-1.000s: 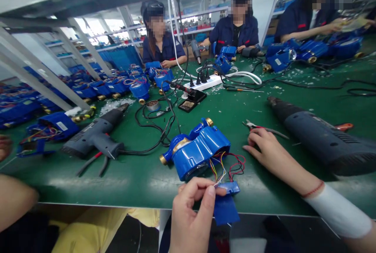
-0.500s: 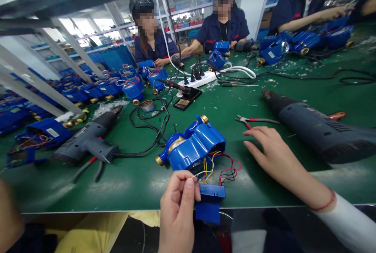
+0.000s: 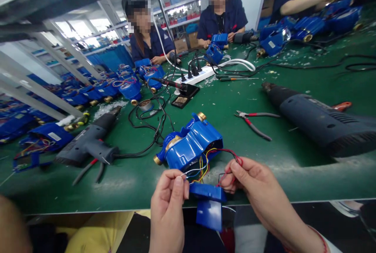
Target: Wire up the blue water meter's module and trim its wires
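A blue water meter (image 3: 192,143) with brass pipe ends lies on the green bench in front of me. Thin coloured wires run from its open end to a blue plastic cover (image 3: 208,192) at the bench edge, with a flap hanging below. My left hand (image 3: 170,202) pinches the white wire (image 3: 194,172) between thumb and fingertips. On the other side, my right hand (image 3: 249,182) is closed on the red and black wires (image 3: 235,155). Its fingertips partly hide them.
Cutting pliers (image 3: 255,121) lie open beyond my right hand, beside a large heat gun (image 3: 320,120). Another heat gun (image 3: 88,139) rests at left. A soldering iron stand (image 3: 185,95) and power strip (image 3: 196,74) lie ahead. Co-workers (image 3: 221,18) sit across the bench.
My right hand has moved left from beside the cutting pliers and taken hold of the red and black wires. My left hand keeps its pinch on the white wire.
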`<state>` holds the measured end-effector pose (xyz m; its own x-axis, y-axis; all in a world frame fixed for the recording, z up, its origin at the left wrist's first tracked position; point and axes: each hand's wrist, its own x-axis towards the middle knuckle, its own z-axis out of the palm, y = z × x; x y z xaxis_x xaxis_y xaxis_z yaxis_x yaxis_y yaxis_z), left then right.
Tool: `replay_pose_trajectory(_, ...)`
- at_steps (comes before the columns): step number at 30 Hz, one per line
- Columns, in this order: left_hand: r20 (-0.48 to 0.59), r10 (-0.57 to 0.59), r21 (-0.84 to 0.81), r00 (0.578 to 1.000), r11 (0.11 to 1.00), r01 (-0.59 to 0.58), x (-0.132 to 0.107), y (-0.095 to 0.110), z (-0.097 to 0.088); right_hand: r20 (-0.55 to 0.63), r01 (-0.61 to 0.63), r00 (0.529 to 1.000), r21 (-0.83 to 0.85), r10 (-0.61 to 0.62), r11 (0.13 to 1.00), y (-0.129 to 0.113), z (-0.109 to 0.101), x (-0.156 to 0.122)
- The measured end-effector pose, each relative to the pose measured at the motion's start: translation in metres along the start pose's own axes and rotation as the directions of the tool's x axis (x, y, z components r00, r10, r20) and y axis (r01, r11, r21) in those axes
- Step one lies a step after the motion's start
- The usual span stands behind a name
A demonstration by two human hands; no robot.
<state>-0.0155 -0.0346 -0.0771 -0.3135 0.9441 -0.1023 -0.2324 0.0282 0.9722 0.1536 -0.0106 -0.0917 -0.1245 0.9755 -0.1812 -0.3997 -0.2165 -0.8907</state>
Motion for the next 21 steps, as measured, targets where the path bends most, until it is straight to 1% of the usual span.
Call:
replay_pose_trajectory(2,0.007,0.000,0.000,1.000,1.000,0.000,0.000,0.001,0.001,-0.040,-0.021,0.999,0.086,0.025,0.996,0.001,0.001,-0.005)
replay_pose_trajectory(5,0.003,-0.003,0.014,1.000,1.000,0.003,-0.001,0.003,0.003,-0.083,-0.040,0.995,0.133,0.051,0.990,0.002,0.000,-0.009)
replay_pose_trajectory(8,-0.003,-0.001,0.023,1.000,1.000,0.001,-0.001,0.004,0.004,-0.087,-0.019,0.996,0.088,0.027,0.996,0.007,-0.003,-0.010)
replay_pose_trajectory(11,0.011,0.005,0.042,1.000,0.999,-0.006,-0.001,0.002,0.002,-0.116,0.060,0.991,-0.049,-0.066,0.997,0.011,-0.010,-0.011)
replay_pose_trajectory(13,0.034,-0.002,0.087,0.999,0.996,-0.001,-0.001,-0.001,-0.001,-0.139,0.098,0.984,-0.107,-0.112,0.989,0.012,-0.013,-0.011)
replay_pose_trajectory(14,0.042,0.007,0.127,0.999,0.992,-0.013,-0.002,-0.002,-0.003,-0.142,0.090,0.984,-0.104,-0.104,0.991,0.012,-0.014,-0.011)
replay_pose_trajectory(15,0.038,0.048,0.183,0.998,0.982,-0.054,-0.003,-0.003,-0.005,-0.136,0.065,0.988,-0.086,-0.077,0.994,0.010,-0.014,-0.011)
replay_pose_trajectory(16,0.021,0.126,0.253,0.992,0.959,-0.128,-0.005,-0.005,-0.006,-0.120,0.031,0.992,-0.060,-0.038,0.998,0.008,-0.014,-0.011)
replay_pose_trajectory(17,-0.002,0.263,0.337,0.965,0.908,-0.247,-0.008,-0.006,-0.007,-0.101,-0.002,0.995,-0.036,-0.001,0.999,0.006,-0.013,-0.011)
replay_pose_trajectory(18,0.019,0.434,0.436,0.901,0.807,-0.398,-0.010,-0.007,-0.007,-0.086,-0.028,0.996,-0.013,0.026,1.000,0.003,-0.011,-0.012)
replay_pose_trajectory(19,0.101,0.591,0.534,0.800,0.647,-0.545,-0.014,-0.009,-0.006,-0.074,-0.044,0.996,0.007,0.044,0.999,0.000,-0.009,-0.013)
replay_pose_trajectory(20,0.222,0.692,0.609,0.687,0.452,-0.652,-0.017,-0.010,-0.004,-0.057,-0.057,0.997,0.023,0.058,0.998,-0.002,-0.007,-0.014)
replay_pose_trajectory(21,0.362,0.720,0.646,0.592,0.265,-0.716,-0.020,-0.012,0.000,-0.038,-0.074,0.996,0.034,0.075,0.997,-0.004,-0.005,-0.016)
